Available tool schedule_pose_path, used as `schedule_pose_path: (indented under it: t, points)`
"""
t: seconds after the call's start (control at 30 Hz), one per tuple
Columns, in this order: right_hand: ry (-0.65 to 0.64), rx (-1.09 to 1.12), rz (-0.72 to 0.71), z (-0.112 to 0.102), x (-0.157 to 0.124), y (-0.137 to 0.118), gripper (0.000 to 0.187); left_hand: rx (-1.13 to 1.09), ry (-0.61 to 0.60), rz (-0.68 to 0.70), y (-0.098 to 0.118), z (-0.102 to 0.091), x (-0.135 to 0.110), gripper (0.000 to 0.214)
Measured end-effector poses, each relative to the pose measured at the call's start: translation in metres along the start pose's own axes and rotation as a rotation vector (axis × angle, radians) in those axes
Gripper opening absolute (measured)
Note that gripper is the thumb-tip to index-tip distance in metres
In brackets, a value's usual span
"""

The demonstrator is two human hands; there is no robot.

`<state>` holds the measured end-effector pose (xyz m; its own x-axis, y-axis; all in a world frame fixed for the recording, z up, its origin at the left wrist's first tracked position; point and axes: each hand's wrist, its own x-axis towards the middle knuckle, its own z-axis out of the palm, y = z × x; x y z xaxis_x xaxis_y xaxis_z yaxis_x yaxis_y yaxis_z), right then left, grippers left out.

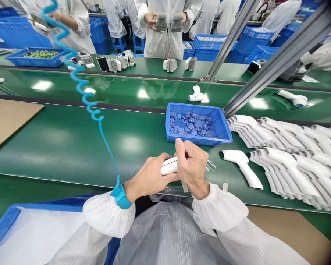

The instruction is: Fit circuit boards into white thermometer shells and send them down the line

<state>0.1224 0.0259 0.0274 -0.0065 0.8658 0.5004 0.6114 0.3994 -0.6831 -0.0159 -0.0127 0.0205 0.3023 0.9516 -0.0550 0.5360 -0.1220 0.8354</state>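
My left hand [151, 175] is wrapped round a white plastic housing [169, 166], which looks like the body of a gun-shaped thermometer. Against its right end, my right hand [192, 163] is closed with the thumb pointing up; what its fingers grip is hidden. Thin clear strips [210, 166] stick out beside the right hand. Just beyond the hands stands a blue tray [226, 134] of small round blue parts [191, 124]. To the right, a single white gun-shaped shell [242, 165] lies on the green bench [127, 143].
Rows of stacked white shells [292, 162] cover the bench's right side. A slanted metal post [245, 88] rises behind the tray. A coiled blue cord [85, 95] runs to my left wristband [121, 195]. Finished-looking thermometers [195, 94] lie on the belt; co-workers [165, 33] stand opposite.
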Motion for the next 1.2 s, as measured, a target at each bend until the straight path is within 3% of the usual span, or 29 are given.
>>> schedule_pose_path:
  t: [0.17,0.27,0.37,0.43,0.6,0.73,0.87,0.97,1.03,1.13,1.2]
  points:
    - [-0.117,0.018,0.031,-0.007,0.003,-0.003,0.053,-0.012,-0.050,-0.052,0.003,0.002,0.000,0.028]
    - [-0.163,-0.040,-0.074,-0.004,0.004,-0.004,0.054,-0.010,-0.053,0.001,0.003,0.014,0.004,0.017]
    - [-0.107,-0.086,-0.179,0.003,0.006,-0.002,0.054,0.208,0.018,0.024,0.002,0.024,0.009,0.015]
    - [-0.041,-0.069,-0.172,0.007,0.007,0.001,0.055,0.326,0.060,0.009,0.002,0.026,0.011,0.021]
    - [-0.022,-0.045,-0.169,0.003,0.004,0.005,0.055,0.153,0.021,0.023,0.007,0.024,0.013,0.018]
    - [-0.084,-0.113,-0.226,0.007,0.004,0.005,0.054,0.262,0.037,0.010,0.003,0.031,0.015,0.015]
    - [0.009,-0.001,-0.063,0.009,0.015,0.003,0.058,0.285,0.062,0.007,0.005,0.022,0.018,0.022]
    - [0.095,0.094,0.190,-0.004,0.022,-0.001,0.061,0.083,0.074,0.009,0.010,0.007,0.015,0.034]
    - [0.057,0.120,0.248,-0.013,0.023,-0.002,0.060,-0.027,0.093,-0.022,0.012,0.002,0.012,0.040]
    - [-0.126,0.048,0.089,-0.016,0.019,0.000,0.051,-0.032,0.116,-0.002,0.009,0.005,0.009,0.032]
    - [-0.132,-0.033,0.003,-0.011,0.015,0.003,0.051,0.040,0.174,0.044,0.005,0.012,0.008,0.020]
